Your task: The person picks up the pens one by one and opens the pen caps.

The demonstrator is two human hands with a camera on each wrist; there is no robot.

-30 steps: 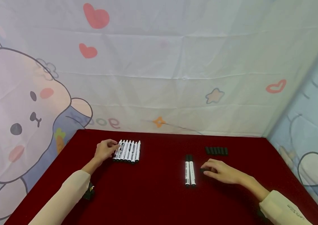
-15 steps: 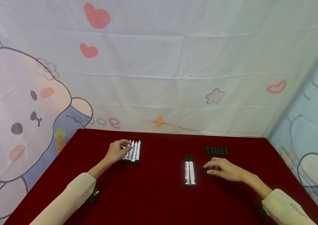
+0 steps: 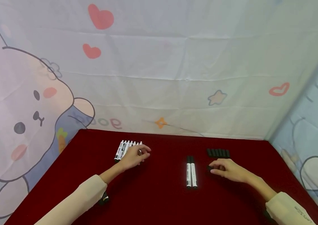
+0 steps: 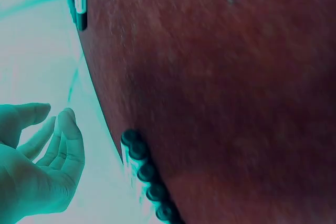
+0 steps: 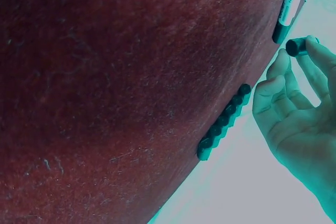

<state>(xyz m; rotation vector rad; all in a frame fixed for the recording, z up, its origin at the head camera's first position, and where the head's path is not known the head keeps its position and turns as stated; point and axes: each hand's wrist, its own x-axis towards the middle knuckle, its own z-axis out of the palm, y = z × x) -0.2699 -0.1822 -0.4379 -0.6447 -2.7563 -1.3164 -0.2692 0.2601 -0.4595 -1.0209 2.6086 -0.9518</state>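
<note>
My left hand (image 3: 133,157) hovers over the right part of a row of several white uncapped markers (image 3: 119,152), hiding some of them. Its fingers are loosely bent and nothing is between thumb and fingertips in the left wrist view, where the markers' black ends (image 4: 147,172) line up below. Farther right, my right hand (image 3: 228,170) pinches a small black marker cap (image 5: 297,47) between thumb and forefinger, just above the cloth. Two capped white markers (image 3: 188,175) lie side by side to the left of that hand.
A row of several black caps (image 3: 218,152) lies behind the right hand. Dark red cloth (image 3: 153,193) covers the table. A pale printed curtain (image 3: 187,93) hangs along the table's back edge, with more at the sides.
My left hand has moved right across the marker row, from its left end to its right end. The right hand, still pinching the cap, has shifted slightly right.
</note>
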